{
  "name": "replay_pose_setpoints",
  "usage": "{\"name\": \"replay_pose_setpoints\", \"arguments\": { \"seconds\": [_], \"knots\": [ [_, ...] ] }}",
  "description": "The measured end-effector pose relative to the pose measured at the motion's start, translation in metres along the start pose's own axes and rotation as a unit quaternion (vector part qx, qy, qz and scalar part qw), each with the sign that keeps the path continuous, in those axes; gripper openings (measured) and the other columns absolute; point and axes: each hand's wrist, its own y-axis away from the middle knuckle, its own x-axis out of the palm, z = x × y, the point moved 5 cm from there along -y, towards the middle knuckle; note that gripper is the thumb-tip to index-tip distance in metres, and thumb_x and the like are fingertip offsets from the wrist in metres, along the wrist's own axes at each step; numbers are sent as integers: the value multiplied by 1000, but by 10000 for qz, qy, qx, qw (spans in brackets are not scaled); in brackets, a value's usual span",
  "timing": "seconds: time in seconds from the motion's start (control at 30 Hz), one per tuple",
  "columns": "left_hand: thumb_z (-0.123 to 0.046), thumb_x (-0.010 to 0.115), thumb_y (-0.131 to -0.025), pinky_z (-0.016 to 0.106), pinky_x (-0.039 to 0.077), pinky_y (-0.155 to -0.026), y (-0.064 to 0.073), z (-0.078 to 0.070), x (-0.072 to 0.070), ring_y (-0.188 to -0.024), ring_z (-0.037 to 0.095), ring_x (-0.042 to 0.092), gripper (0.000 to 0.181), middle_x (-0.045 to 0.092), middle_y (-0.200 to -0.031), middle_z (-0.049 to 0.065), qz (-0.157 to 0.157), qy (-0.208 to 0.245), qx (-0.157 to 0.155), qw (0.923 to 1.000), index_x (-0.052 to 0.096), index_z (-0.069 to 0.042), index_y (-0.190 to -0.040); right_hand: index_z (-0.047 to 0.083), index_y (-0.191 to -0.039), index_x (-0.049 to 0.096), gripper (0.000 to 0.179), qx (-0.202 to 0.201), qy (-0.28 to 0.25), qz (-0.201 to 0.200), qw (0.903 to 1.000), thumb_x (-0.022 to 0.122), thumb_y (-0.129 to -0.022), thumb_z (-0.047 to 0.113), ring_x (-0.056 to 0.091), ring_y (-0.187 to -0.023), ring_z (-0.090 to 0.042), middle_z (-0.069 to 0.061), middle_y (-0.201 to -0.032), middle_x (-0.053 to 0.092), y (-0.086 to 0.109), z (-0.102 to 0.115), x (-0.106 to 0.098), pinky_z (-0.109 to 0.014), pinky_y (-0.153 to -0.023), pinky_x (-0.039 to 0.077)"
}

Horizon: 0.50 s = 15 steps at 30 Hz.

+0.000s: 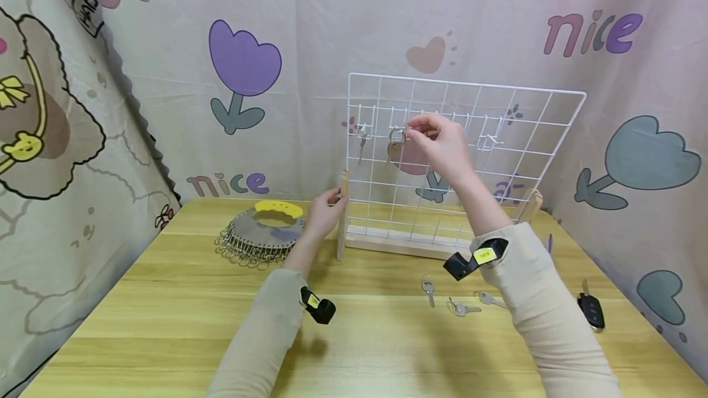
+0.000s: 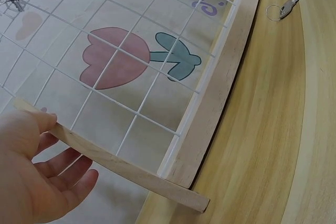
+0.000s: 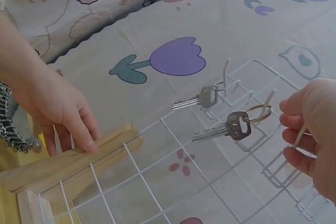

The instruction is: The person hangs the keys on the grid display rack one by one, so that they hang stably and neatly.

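Observation:
My left hand [image 1: 324, 214] grips the upright wooden post [image 1: 344, 214] at the left end of a white wire grid rack [image 1: 387, 198], thumb on one face and fingers on the other. My right hand [image 1: 442, 146] is raised at the grid's hooks, fingers loosely bent. Just beside its fingertips, a key [image 3: 239, 125] hangs by its ring [image 3: 261, 113] from a hook. A silver key [image 3: 202, 99] hangs on the neighbouring hook to the left. One white hook prong [image 3: 300, 136] passes between the right hand's fingers, which show no key between them.
Several loose keys, one a silver key [image 1: 428, 287] with a ring, lie before the rack. A black car key [image 1: 590, 310] lies at the right. Left of the rack is a grey plate [image 1: 257, 226] with a yellow handle [image 1: 279, 206] and many metal rings. Patterned cloth [image 1: 321, 35] hangs behind.

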Motion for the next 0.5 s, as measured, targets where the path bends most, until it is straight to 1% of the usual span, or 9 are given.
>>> {"name": "replay_pose_setpoints", "arguments": {
  "seconds": [0.17, 0.3, 0.37, 0.5],
  "knots": [
    [-31, 53, -95, 44, 43, -94, 0, 0, 0, -115, 30, 51, 51, 54, -125, 16, 13, 36, 7, 10000, 44, -6, -138, -5, -100, 65, 16, -105, -35, -40, 9999, 62, -86, 1, 55, -76, -6, -15, -94, 65, 5, 4, -7, -19, -72, 45],
    [-30, 53, -95, 43, 43, -94, 0, 0, 0, -114, 30, 51, 51, 54, -125, 17, 26, 76, 41, 10000, 44, -5, -137, -5, -99, 65, 15, -272, -99, -38, 9996, 62, -86, 0, 54, -78, -4, -14, -94, 63, 14, 6, -12, -18, -72, 45],
    [-30, 53, -94, 43, 43, -94, -1, 0, 0, -114, 30, 50, 51, 55, -125, 17, 29, 88, 45, 9999, 44, -4, -137, -5, -99, 65, 15, -386, -120, 7, 9992, 62, -86, 0, 54, -83, -5, -14, -96, 63, 20, 7, -14, -18, -73, 46],
    [-30, 53, -95, 43, 42, -94, -1, -1, -1, -115, 30, 50, 51, 54, -125, 18, 36, 48, 45, 10000, 44, -4, -137, -5, -99, 65, 15, -712, -135, 155, 9972, 62, -84, -5, 56, -90, -14, -15, -103, 63, 32, 9, -19, -17, -74, 47]
  ]
}}
